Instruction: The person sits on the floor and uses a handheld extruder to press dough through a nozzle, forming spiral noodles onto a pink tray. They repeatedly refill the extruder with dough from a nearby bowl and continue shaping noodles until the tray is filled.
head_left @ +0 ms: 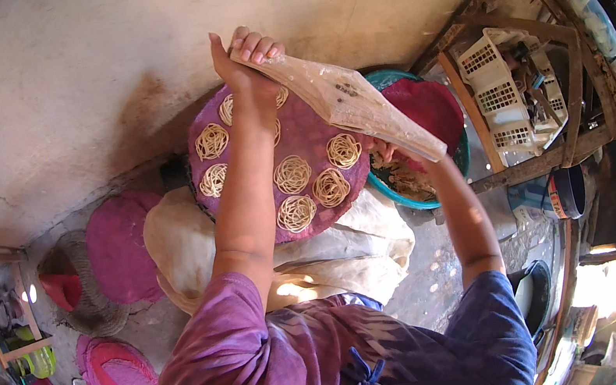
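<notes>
Grip of left hand [245, 66] curled round pale tool [371, 111], right hand [391, 152] half hidden, grip unclear.

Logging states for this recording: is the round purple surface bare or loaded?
Loaded: nests of pale strands lie spread across the round purple surface, some partly hidden by the left forearm.

Short-sleeved shirt [227, 346] in mottled purple and blue, blue bow [362, 370]
</notes>
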A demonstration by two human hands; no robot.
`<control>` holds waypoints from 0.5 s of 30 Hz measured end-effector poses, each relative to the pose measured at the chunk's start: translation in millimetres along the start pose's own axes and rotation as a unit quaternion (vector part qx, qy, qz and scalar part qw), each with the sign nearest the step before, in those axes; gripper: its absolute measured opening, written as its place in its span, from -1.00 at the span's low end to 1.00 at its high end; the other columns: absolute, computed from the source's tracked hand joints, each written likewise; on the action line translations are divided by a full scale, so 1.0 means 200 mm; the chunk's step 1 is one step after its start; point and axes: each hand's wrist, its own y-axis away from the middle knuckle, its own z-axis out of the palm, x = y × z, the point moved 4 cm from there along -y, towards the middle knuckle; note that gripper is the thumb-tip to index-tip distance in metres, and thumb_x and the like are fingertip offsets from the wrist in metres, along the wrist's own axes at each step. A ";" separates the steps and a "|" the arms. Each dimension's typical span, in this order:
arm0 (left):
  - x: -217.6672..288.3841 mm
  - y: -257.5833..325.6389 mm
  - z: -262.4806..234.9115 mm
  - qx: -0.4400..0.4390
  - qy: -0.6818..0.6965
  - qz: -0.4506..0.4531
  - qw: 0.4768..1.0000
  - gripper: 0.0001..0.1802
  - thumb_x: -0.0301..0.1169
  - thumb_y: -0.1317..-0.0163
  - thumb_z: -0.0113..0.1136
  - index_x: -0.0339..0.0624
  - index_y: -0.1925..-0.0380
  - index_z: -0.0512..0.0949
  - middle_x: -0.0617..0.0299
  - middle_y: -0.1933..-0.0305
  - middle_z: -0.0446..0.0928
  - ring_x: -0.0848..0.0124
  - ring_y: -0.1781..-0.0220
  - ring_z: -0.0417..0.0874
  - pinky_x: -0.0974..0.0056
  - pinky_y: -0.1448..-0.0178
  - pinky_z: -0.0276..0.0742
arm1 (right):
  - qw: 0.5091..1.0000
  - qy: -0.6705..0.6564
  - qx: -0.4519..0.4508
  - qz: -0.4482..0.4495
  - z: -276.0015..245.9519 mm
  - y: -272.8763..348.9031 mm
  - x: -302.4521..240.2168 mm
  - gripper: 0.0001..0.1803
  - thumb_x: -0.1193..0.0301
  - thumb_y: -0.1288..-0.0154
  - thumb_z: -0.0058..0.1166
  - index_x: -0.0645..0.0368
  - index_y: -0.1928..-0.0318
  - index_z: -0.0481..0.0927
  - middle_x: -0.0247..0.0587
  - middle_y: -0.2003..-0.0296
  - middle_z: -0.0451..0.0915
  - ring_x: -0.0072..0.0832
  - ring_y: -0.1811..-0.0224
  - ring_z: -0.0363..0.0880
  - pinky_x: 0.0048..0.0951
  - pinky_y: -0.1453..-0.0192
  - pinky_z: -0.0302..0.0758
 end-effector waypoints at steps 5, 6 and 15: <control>0.06 0.01 -0.04 0.110 -0.161 0.029 0.980 -0.37 0.28 -0.37 -0.30 0.05 0.62 0.32 0.44 0.72 0.22 0.48 0.63 0.27 0.28 0.34 0.30 | 1.000 -0.003 -0.006 0.002 0.06 0.08 -0.12 -0.18 -0.31 -0.46 -0.48 0.20 -0.06 0.51 -0.13 0.48 0.55 -0.54 0.60 0.51 -0.55 0.56 0.48; 0.06 0.03 -0.09 0.136 -0.179 0.040 0.974 -0.38 0.28 -0.38 -0.30 0.05 0.61 0.31 0.45 0.71 0.20 0.49 0.62 0.26 0.30 0.33 0.30 | 0.998 0.059 0.014 0.028 0.07 0.06 -0.12 -0.16 -0.33 -0.44 -0.47 0.21 -0.05 0.50 -0.19 0.52 0.53 -0.58 0.63 0.46 -0.56 0.59 0.44; 0.20 0.07 -0.28 0.147 -0.123 0.062 0.980 -0.35 0.29 -0.37 -0.45 0.05 0.63 0.24 0.45 0.74 0.12 0.48 0.68 0.17 0.27 0.43 0.21 | 0.955 0.264 0.129 0.052 0.19 -0.09 -0.16 -0.13 -0.36 -0.41 -0.42 0.23 0.40 0.59 -0.34 0.71 0.40 -0.58 0.74 0.36 -0.48 0.68 0.29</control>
